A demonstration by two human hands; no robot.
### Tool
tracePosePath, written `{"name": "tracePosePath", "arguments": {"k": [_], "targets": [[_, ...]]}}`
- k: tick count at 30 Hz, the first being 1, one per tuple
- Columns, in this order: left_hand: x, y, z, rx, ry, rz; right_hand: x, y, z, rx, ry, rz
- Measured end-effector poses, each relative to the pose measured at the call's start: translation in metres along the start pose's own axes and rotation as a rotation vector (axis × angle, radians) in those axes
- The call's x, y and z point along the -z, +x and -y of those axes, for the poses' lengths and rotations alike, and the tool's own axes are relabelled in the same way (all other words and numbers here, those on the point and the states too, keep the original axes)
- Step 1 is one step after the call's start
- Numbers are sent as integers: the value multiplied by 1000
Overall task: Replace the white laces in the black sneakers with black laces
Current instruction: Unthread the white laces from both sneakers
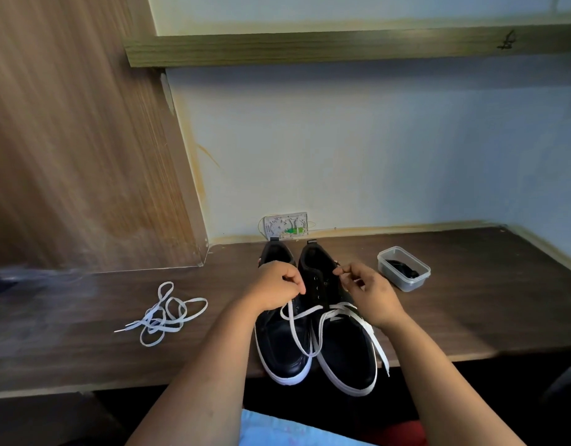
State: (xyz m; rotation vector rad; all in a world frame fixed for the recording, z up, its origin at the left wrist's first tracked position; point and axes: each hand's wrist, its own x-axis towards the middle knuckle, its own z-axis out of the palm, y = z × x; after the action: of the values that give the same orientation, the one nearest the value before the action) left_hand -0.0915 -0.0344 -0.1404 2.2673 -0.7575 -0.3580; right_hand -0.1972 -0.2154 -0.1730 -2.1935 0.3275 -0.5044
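Unlacing the right-hand sneaker (342,342) of a black pair that stands side by side, toes toward the viewer, at the front edge of a dark wooden desk (471,304); the left-hand sneaker (279,342) appears already stripped, and one removed white lace (163,313) lies in a loose tangle well apart on the desk. The lace in hand (313,329) is flat, light and limp, so it probably offers no resistance except friction at the eyelets, and is best taken close to the eyelet or by its stiff tip. The left hand (277,289) is curled, thumb and fingers pinching a strand of this lace above the tongue. The right hand (371,292) is likewise curled, fingertips pinching what seems to be the other strand near the upper eyelets, though the contact is partly hidden. The black laces (403,270) wait coiled in a clear plastic tub (387,260) just right of the shoes
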Motion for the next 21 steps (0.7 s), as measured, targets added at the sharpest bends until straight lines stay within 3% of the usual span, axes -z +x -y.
{"name": "tracePosePath", "arguments": {"k": [3,7,10,13,15,18,19,20,21], "targets": [[-11,1,-6,-33,66,1,-1,2,-7,74,-194,92],[-27,1,-8,-153,393,20,-6,2,-5,98,-237,106],[-29,2,-6,-153,359,115,-6,1,-7,96,-266,111],[-19,-1,-15,-34,-128,122,-2,1,-9,64,-309,137],[-5,-4,-19,49,-669,7,0,1,-9,36,-310,153],[25,-10,-11,-12,-1536,-107,1,2,-11,6,-300,169],[30,-10,-7,-9,-1653,-157,1,3,-11,-10,-295,168],[32,-9,-3,26,-1627,-215,1,3,-13,-21,-289,163],[30,-7,0,99,-1431,-274,1,4,-14,-24,-284,157]]}}
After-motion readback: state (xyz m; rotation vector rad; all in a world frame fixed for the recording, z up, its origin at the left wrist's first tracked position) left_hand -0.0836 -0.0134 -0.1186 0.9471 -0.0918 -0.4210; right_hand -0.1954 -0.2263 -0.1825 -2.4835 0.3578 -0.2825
